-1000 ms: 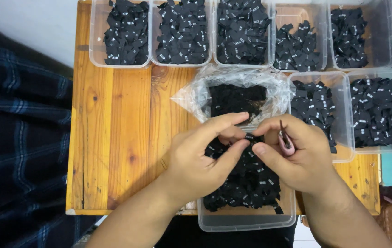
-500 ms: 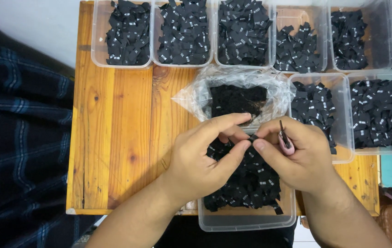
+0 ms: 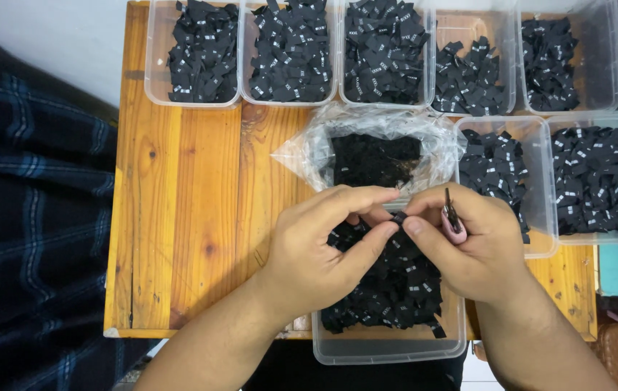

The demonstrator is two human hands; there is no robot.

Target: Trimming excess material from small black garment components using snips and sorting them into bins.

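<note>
Head view: left hand [image 3: 323,250] and right hand [image 3: 472,250] meeting over a clear tub [image 3: 388,347] at the near edge of a wooden table [image 3: 186,217]. Left thumb and forefinger pinched shut on a small black label [image 3: 398,216], held just above the heap of labels [image 3: 396,286] filling that tub. Right fingertips pressed to the same label from the other side — thumb beneath it, forefinger on top. Small snips [image 3: 453,217] with a pink handle tucked in the right palm, dark blades pointing away from the body. Crumpled clear bag [image 3: 374,148] of black pieces just beyond the fingers, touching the tub's far rim. Row of tubs [image 3: 388,54] along the far edge, each holding black labels; two more tubs [image 3: 540,181] beside the right hand — also filled. Dark plaid cloth [image 3: 26,217] left of the table.
</note>
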